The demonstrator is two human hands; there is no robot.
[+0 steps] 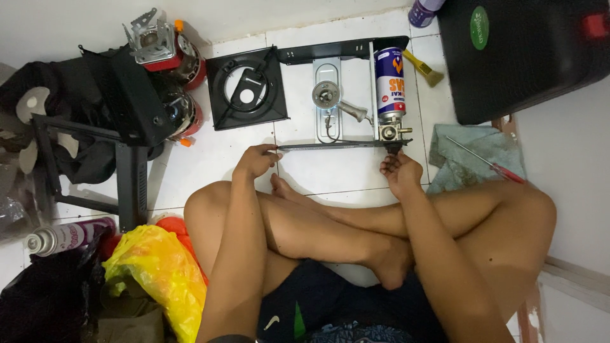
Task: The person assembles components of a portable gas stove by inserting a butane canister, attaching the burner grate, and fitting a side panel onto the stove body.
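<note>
An opened portable gas stove frame [330, 57] lies on the white tiled floor in front of my crossed legs. Inside it sit a round burner head [325, 94] and a blue and white gas canister [389, 81] lying on its side against a valve [389, 132]. My left hand [255, 160] pinches the left end of the frame's front edge strip [330, 145]. My right hand [400, 171] has its fingers closed on the control knob [393, 149] at the strip's right end, below the valve.
A black square pan support [246, 89] lies left of the frame. Two red camping burners [170, 51] and black stove parts stand far left. A brush [424, 68], a red-handled screwdriver [489, 162] on a cloth [473, 155], a black case [527, 57], a spray can [63, 236] and a yellow bag [155, 270] surround me.
</note>
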